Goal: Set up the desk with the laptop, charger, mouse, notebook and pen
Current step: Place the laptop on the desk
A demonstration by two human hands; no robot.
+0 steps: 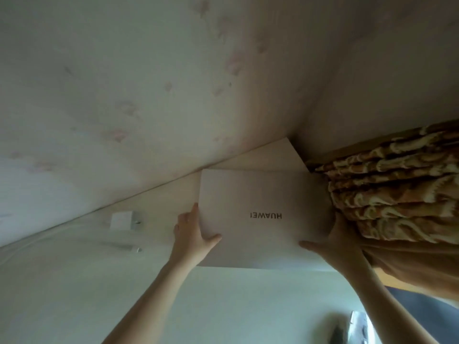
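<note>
Here our left hand (192, 234) and right hand (330, 247) clamp opposite sides of the closed laptop (260, 217), a pale lid lettered HUAWEI, lying at the desk's (74, 281) far right corner, charger (121, 220) near its left.

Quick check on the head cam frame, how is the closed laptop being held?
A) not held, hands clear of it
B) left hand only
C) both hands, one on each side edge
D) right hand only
C: the left hand grips the left edge of the laptop and the right hand grips its right edge, lid closed with the logo facing the camera.
</note>
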